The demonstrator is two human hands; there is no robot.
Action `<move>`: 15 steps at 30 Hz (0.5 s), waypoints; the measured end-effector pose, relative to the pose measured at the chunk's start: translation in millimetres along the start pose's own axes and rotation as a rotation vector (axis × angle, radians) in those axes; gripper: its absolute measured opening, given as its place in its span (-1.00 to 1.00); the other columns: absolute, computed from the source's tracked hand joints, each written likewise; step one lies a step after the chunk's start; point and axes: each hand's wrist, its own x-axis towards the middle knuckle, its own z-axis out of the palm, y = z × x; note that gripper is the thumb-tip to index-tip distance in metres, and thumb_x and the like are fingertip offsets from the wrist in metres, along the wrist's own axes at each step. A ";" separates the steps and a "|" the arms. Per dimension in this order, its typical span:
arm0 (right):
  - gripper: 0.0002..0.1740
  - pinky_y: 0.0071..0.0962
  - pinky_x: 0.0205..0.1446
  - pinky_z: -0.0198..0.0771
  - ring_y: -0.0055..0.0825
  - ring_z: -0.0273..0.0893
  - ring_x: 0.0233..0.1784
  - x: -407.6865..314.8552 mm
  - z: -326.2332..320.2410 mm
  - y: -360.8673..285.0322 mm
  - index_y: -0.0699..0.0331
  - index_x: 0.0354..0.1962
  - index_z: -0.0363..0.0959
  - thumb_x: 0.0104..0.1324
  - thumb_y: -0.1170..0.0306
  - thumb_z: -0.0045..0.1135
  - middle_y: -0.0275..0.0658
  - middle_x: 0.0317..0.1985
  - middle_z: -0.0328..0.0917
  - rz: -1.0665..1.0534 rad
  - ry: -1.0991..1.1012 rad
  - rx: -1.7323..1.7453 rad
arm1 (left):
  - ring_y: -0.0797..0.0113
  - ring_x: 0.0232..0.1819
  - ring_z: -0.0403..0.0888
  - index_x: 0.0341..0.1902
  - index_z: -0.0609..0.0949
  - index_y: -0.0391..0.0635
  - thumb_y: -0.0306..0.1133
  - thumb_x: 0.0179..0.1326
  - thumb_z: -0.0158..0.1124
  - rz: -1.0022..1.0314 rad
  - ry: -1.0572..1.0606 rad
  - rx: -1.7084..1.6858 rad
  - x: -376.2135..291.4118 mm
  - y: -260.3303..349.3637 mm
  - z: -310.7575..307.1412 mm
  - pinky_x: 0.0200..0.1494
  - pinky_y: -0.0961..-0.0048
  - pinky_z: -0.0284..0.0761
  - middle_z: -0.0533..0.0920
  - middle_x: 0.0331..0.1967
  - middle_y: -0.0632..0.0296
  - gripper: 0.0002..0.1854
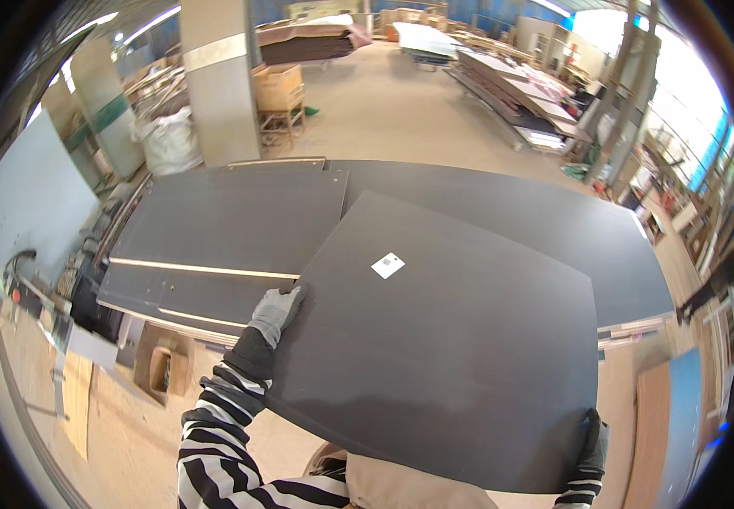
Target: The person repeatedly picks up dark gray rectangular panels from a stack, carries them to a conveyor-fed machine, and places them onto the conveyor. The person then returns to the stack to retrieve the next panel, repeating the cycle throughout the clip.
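A large dark grey panel with a white label lies tilted in front of me, its far part over a stack of similar boards. My left hand, in a grey work glove, grips the panel's left edge; its fingers are partly hidden. At the near right corner my right hand, gloved in grey and black, holds the right edge, with the thumb on top. Beneath and beyond, dark boards are stacked at the left, and a wide dark board extends to the right.
A concrete pillar stands behind the stack, with a white sack beside it. A wooden crate sits on a stand. Piled boards lie at the far right. Machinery with a curved handle is at the left; leaning boards stand right.
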 end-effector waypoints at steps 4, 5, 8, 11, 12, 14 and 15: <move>-0.52 -0.43 -0.21 0.28 -0.50 0.30 -0.34 106.3 -10.1 5.6 0.39 -0.29 0.48 0.36 0.08 -0.14 -0.23 -0.46 0.43 -0.136 -0.136 -0.015 | -0.12 -0.03 0.54 -0.15 0.63 -0.26 0.24 0.04 0.11 -0.057 0.006 -0.003 -17.7 28.6 28.8 0.02 0.20 0.44 0.63 -0.21 -0.14 -0.31; -0.52 -0.44 -0.19 0.29 -0.49 0.32 -0.32 128.7 -12.7 2.3 0.40 -0.28 0.49 0.36 0.08 -0.13 -0.23 -0.44 0.45 -0.214 -0.194 -0.024 | -0.12 -0.04 0.55 -0.15 0.63 -0.24 0.23 0.05 0.12 -0.035 -0.014 -0.005 -20.7 36.8 28.7 0.02 0.20 0.44 0.63 -0.23 -0.13 -0.32; -0.56 -0.48 -0.30 0.26 -0.53 0.26 -0.43 193.8 3.5 -6.8 0.40 -0.39 0.45 0.36 0.13 -0.07 -0.34 -0.52 0.38 -0.294 -0.116 0.053 | -0.05 -0.07 0.57 -0.17 0.64 -0.18 0.13 0.10 0.11 -0.048 0.177 0.066 -32.6 68.1 40.0 -0.01 0.21 0.47 0.64 -0.24 -0.05 -0.44; -0.57 -0.44 -0.17 0.35 -0.46 0.41 -0.31 261.9 12.3 -13.9 0.47 -0.19 0.48 0.35 0.19 -0.02 -0.20 -0.37 0.53 -0.064 -0.340 -0.134 | -0.04 -0.08 0.56 -0.12 0.60 -0.18 -0.02 0.17 0.09 0.049 0.359 0.126 -42.3 88.7 37.0 0.00 0.17 0.45 0.64 -0.25 -0.05 -0.55; -0.59 -0.41 -0.06 0.34 -0.39 0.44 -0.18 261.5 15.0 -0.7 0.45 -0.10 0.45 0.35 0.22 -0.03 -0.14 -0.24 0.54 -0.184 -0.307 -0.114 | -0.04 -0.05 0.54 -0.08 0.58 -0.19 -0.08 0.19 0.08 0.106 0.374 0.031 -56.7 86.6 37.8 0.03 0.18 0.42 0.62 -0.22 -0.06 -0.58; -0.57 -0.36 0.18 0.23 -0.30 0.38 0.11 263.7 22.5 24.1 0.42 0.06 0.36 0.36 0.28 -0.05 -0.07 0.03 0.45 -0.404 -0.167 -0.102 | -0.04 0.06 0.45 0.03 0.51 -0.21 -0.24 0.23 0.08 0.191 0.454 0.017 -81.0 78.5 40.5 0.13 0.23 0.34 0.55 -0.07 -0.07 -0.63; -0.54 -0.35 0.32 0.12 -0.26 0.28 0.26 256.7 25.2 40.1 0.41 0.13 0.30 0.36 0.31 -0.07 -0.05 0.17 0.36 -0.476 -0.100 -0.112 | -0.05 0.14 0.39 0.12 0.44 -0.24 -0.23 0.24 0.10 0.191 0.563 0.038 -103.1 69.3 52.4 0.18 0.24 0.30 0.48 0.05 -0.09 -0.56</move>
